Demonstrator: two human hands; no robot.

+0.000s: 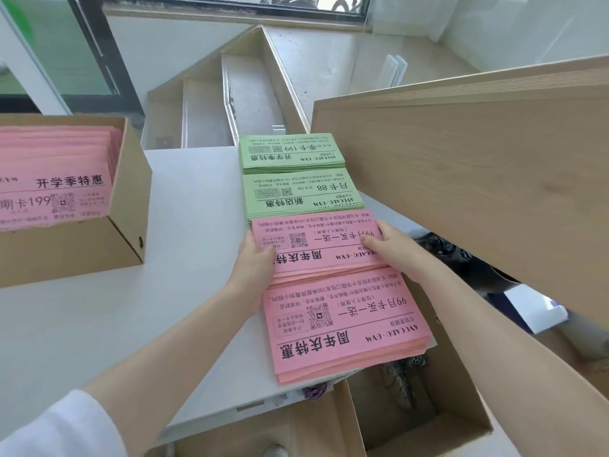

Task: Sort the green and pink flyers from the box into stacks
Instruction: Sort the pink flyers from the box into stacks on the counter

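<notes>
Four flyer stacks lie in a row along the right side of the white table (99, 308). Farthest is a green stack (290, 151), then a second green stack (301, 194). A pink stack (321, 247) follows, with a larger pink stack (346, 324) nearest me. My left hand (253, 262) grips the left edge of the middle pink stack, thumb on top. My right hand (392, 249) grips its right edge, thumb on the top sheet. A cardboard box (128, 206) at the left holds more pink flyers (52, 179).
A wooden panel (478, 166) rises close on the right, beside the stacks. An open cardboard box (421, 407) sits below the table's near right corner. Wooden shelving (230, 94) and a window lie beyond the table's far edge.
</notes>
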